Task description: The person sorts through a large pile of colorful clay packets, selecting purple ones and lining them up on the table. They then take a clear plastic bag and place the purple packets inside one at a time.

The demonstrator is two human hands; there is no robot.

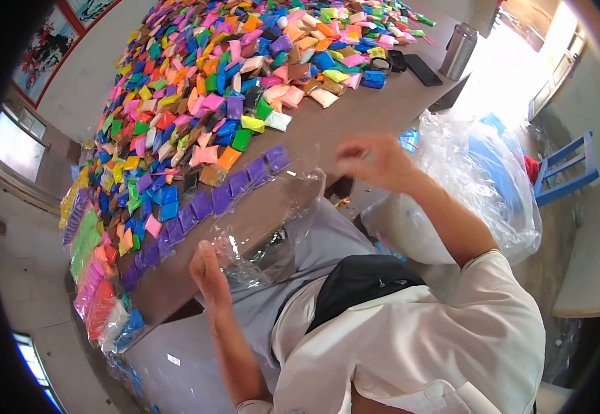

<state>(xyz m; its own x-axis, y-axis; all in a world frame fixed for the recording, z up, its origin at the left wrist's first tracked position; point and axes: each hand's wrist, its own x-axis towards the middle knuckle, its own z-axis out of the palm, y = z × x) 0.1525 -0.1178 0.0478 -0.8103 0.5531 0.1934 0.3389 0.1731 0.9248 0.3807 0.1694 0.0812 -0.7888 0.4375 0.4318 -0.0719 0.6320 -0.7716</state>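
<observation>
My left hand [208, 271] is closed at the edge of a clear plastic bag [245, 259], which spreads above my lap and the table's front edge. My right hand [376, 160] is raised to the right of the bag, its fingers loosely curved and apart, slightly blurred, with nothing visible in them. A row of purple packets [221, 199] lies along the near side of the brown table [341, 131], just beyond the bag. Behind that row rises a large heap of small packets [196, 96] in many colours.
A steel flask [459, 52], a black phone [423, 70] and a round black-rimmed item [380, 64] stand or lie at the table's right end. Large clear plastic sacks [445, 186] rest to my right, with a blue chair [569, 169] beyond. Bundled packets [93, 276] line the left end.
</observation>
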